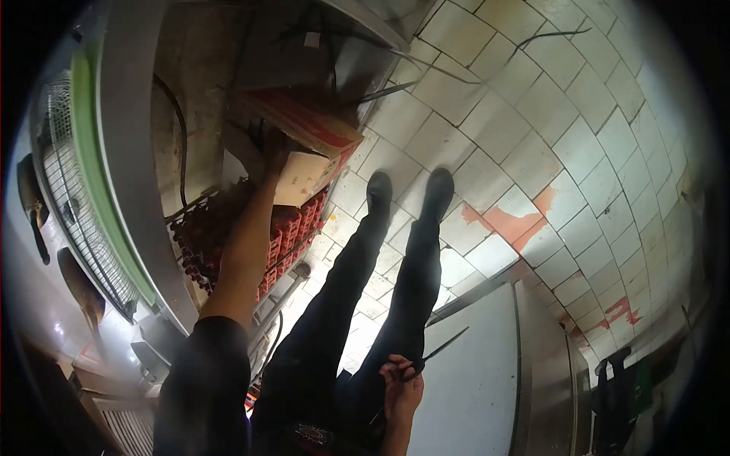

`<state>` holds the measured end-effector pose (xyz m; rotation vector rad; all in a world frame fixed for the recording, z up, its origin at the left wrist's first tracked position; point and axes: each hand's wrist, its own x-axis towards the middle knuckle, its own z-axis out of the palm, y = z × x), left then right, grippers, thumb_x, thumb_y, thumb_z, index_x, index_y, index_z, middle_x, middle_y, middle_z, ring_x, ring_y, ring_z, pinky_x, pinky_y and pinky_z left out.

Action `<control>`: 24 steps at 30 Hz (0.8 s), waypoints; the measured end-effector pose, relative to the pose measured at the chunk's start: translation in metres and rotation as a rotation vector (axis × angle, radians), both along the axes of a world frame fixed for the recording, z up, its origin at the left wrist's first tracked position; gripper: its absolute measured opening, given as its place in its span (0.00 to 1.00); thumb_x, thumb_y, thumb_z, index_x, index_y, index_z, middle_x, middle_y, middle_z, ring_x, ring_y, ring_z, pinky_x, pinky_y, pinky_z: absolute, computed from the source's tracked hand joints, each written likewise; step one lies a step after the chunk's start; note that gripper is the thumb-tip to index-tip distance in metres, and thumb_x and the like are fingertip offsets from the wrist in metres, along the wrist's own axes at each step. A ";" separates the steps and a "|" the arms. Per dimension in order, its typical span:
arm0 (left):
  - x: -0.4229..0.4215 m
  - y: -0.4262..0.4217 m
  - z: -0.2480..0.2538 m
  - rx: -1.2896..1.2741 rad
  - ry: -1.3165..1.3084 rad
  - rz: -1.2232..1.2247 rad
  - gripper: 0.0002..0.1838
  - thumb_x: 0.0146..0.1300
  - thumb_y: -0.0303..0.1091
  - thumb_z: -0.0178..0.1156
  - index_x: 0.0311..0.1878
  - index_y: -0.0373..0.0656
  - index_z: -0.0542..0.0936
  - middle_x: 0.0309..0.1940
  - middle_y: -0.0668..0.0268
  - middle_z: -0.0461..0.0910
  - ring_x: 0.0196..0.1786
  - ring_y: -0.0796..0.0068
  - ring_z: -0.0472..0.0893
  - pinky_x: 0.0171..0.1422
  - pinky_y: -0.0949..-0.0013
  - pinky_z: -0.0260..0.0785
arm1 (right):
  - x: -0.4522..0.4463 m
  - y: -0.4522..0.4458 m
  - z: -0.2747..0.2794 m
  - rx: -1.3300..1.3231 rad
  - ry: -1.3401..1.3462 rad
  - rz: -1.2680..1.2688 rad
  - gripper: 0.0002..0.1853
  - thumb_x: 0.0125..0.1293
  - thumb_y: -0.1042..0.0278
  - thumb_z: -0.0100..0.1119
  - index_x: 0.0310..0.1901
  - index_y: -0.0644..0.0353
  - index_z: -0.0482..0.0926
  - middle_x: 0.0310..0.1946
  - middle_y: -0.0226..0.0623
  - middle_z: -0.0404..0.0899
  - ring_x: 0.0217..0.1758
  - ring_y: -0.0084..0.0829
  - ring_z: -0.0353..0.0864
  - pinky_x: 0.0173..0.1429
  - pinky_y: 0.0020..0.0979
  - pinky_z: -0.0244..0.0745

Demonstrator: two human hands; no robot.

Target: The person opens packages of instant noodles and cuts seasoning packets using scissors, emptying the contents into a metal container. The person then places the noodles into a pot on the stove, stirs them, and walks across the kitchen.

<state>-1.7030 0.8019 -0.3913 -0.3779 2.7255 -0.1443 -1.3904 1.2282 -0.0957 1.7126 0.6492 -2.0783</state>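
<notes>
My left arm stretches out to a cardboard box (304, 176) with red printing and a raised flap. At the box's opening my left hand (275, 150) lies in shadow; its fingers are hidden, so what it touches there cannot be made out. The box rests on red plastic crates (293, 235) under the counter. Low in the view, beside my thigh, my right hand (403, 384) is closed around the dark handles of a pair of scissors (445, 344). Their narrow blades point up and to the right, away from my body.
A steel counter (125, 99) runs along the left, with a green-edged board (95, 167), a wire rack (68, 182) and wooden-looking utensils (80, 289). Cables (433, 64) hang near the floor. Behind my right hand stands a pale cabinet panel (475, 372) on the tiled floor (525, 144).
</notes>
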 end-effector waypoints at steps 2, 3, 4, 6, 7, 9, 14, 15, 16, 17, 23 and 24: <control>-0.004 0.000 -0.002 -0.062 -0.095 -0.049 0.28 0.66 0.45 0.58 0.63 0.37 0.71 0.56 0.48 0.75 0.62 0.54 0.73 0.70 0.58 0.60 | 0.000 0.005 -0.001 -0.013 -0.020 0.010 0.17 0.70 0.53 0.60 0.42 0.61 0.75 0.51 0.46 0.78 0.45 0.36 0.82 0.53 0.38 0.78; -0.009 0.001 0.001 -0.099 -0.131 -0.091 0.28 0.66 0.46 0.58 0.63 0.37 0.71 0.56 0.49 0.75 0.62 0.55 0.73 0.70 0.58 0.60 | -0.001 0.007 -0.001 -0.025 -0.027 0.006 0.16 0.71 0.54 0.59 0.43 0.62 0.75 0.52 0.47 0.77 0.46 0.36 0.82 0.53 0.38 0.77; -0.014 -0.002 0.000 -0.242 -0.127 -0.217 0.27 0.66 0.44 0.58 0.63 0.37 0.72 0.56 0.48 0.75 0.61 0.56 0.73 0.70 0.58 0.60 | -0.002 0.007 0.000 -0.026 -0.030 0.011 0.16 0.71 0.54 0.59 0.43 0.62 0.75 0.52 0.47 0.77 0.46 0.36 0.82 0.53 0.38 0.77; 0.000 -0.038 -0.044 -0.344 0.045 -0.371 0.22 0.62 0.42 0.59 0.55 0.38 0.75 0.52 0.50 0.76 0.58 0.52 0.74 0.66 0.56 0.62 | -0.004 0.008 -0.002 -0.020 -0.024 0.037 0.16 0.71 0.55 0.59 0.44 0.62 0.74 0.51 0.47 0.77 0.47 0.37 0.82 0.53 0.38 0.77; 0.009 -0.059 -0.067 -0.464 0.233 -0.507 0.18 0.57 0.40 0.60 0.47 0.38 0.79 0.49 0.51 0.77 0.55 0.49 0.74 0.61 0.53 0.65 | -0.007 0.008 -0.003 -0.021 -0.026 0.038 0.16 0.71 0.55 0.59 0.44 0.62 0.74 0.51 0.47 0.77 0.47 0.37 0.82 0.53 0.38 0.77; 0.010 -0.058 -0.064 -0.373 0.237 -0.455 0.18 0.58 0.41 0.60 0.47 0.39 0.79 0.49 0.52 0.78 0.55 0.49 0.75 0.61 0.53 0.65 | -0.011 0.008 -0.004 -0.009 -0.043 0.063 0.16 0.72 0.55 0.58 0.44 0.62 0.74 0.51 0.46 0.77 0.47 0.37 0.82 0.54 0.38 0.77; -0.001 -0.038 -0.047 -0.147 0.063 -0.193 0.18 0.58 0.42 0.60 0.47 0.39 0.80 0.49 0.53 0.78 0.55 0.50 0.75 0.61 0.54 0.66 | -0.026 0.007 -0.010 -0.050 -0.020 0.014 0.18 0.70 0.50 0.60 0.44 0.59 0.75 0.51 0.43 0.77 0.47 0.36 0.80 0.54 0.39 0.75; -0.003 -0.035 -0.048 -0.132 0.069 -0.165 0.19 0.58 0.42 0.60 0.47 0.39 0.80 0.49 0.53 0.78 0.55 0.50 0.75 0.61 0.54 0.66 | -0.028 0.008 -0.012 -0.050 -0.045 0.007 0.18 0.70 0.50 0.59 0.44 0.58 0.75 0.51 0.43 0.77 0.47 0.35 0.80 0.55 0.39 0.75; -0.007 -0.031 -0.046 -0.113 0.077 -0.134 0.19 0.58 0.43 0.60 0.47 0.40 0.80 0.50 0.54 0.78 0.55 0.50 0.75 0.61 0.54 0.66 | -0.028 0.008 -0.015 -0.058 -0.065 0.003 0.18 0.70 0.49 0.59 0.44 0.58 0.75 0.51 0.42 0.77 0.47 0.35 0.80 0.55 0.39 0.75; -0.006 -0.029 -0.044 -0.093 0.082 -0.103 0.19 0.58 0.43 0.60 0.47 0.40 0.80 0.50 0.54 0.78 0.55 0.51 0.75 0.61 0.54 0.66 | -0.028 0.009 -0.014 -0.067 -0.076 -0.019 0.17 0.71 0.50 0.58 0.44 0.58 0.75 0.51 0.42 0.77 0.48 0.34 0.80 0.55 0.39 0.75; 0.009 0.012 0.024 0.107 0.188 0.143 0.19 0.59 0.44 0.61 0.47 0.41 0.80 0.50 0.55 0.79 0.55 0.52 0.76 0.62 0.54 0.67 | -0.013 0.015 -0.011 0.018 0.007 0.047 0.14 0.71 0.56 0.60 0.44 0.60 0.76 0.50 0.41 0.76 0.46 0.32 0.79 0.52 0.35 0.75; 0.016 0.025 0.051 0.180 0.312 0.181 0.19 0.59 0.44 0.61 0.47 0.41 0.81 0.50 0.56 0.79 0.55 0.52 0.76 0.62 0.55 0.67 | -0.014 0.015 -0.009 0.044 0.049 0.051 0.12 0.72 0.60 0.59 0.45 0.62 0.76 0.51 0.42 0.75 0.46 0.31 0.78 0.51 0.33 0.75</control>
